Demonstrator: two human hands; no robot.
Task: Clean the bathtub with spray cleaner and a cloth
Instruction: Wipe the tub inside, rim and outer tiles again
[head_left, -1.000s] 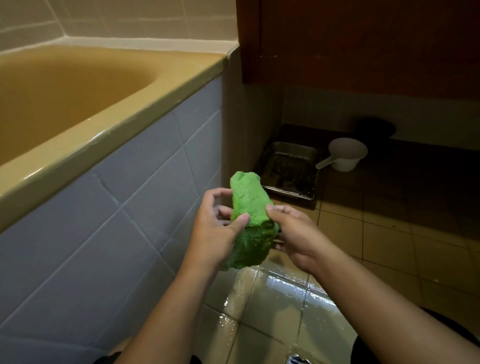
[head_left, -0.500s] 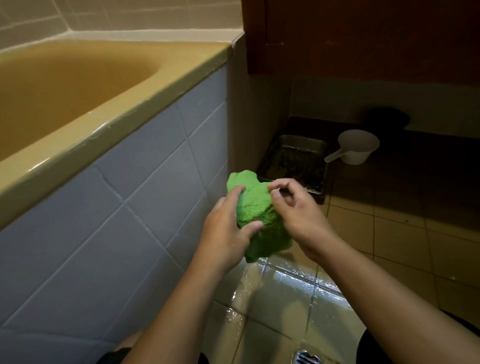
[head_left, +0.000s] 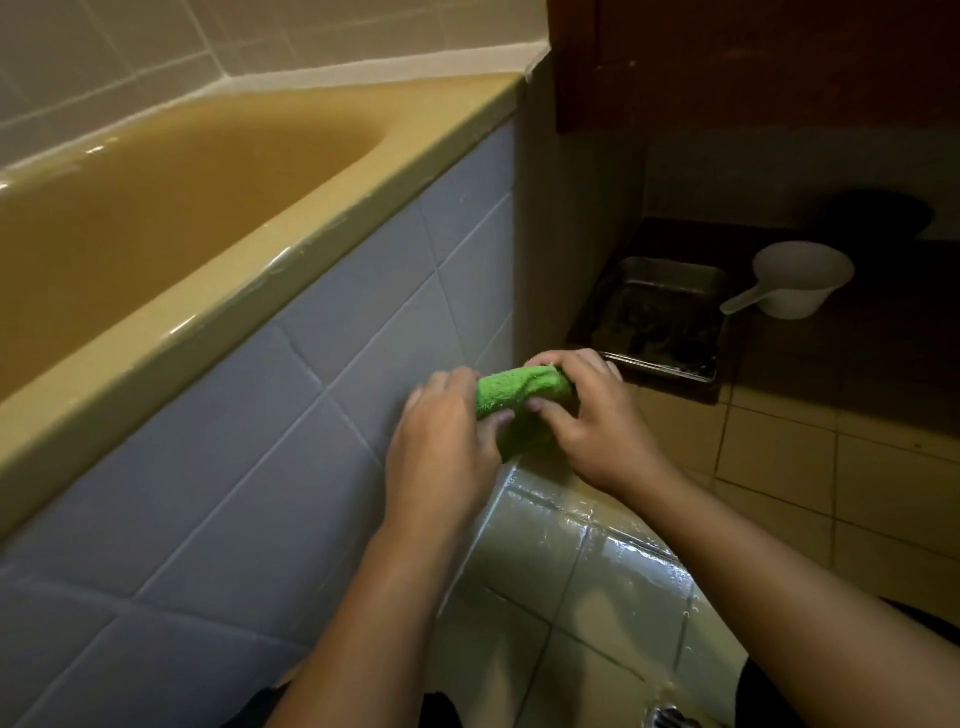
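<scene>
Floor: wet, glossy tiles (head_left: 597, 571) under the forearms; drain (head_left: 665, 719) at the bottom edge.
Left hand (head_left: 447, 441): fingers (head_left: 447, 376) curled round the left end of the cloth, thumb pressed on its front.
Right hand (head_left: 597, 431): fingers (head_left: 566, 364) wrapped over the right end, thumb underneath. Both clamped on it.
Cloth (head_left: 519, 389): green terry, rolled into a short bundle, held between the hands above the floor, just beside the tub panel (head_left: 311, 441). Contact with the panel: cannot tell.
Handling (judged): soft, light, limp; likely damp, so may drip. Hold both ends to wring, then bunch in one palm to wipe.
Step (judged): wringing or folding.
Bathtub (head_left: 260, 280): yellow rim, up and left, well apart from the cloth.
Spray cleaner: not in view.
Far: metal tray (head_left: 660, 270), white scoop (head_left: 795, 280) beside it.
</scene>
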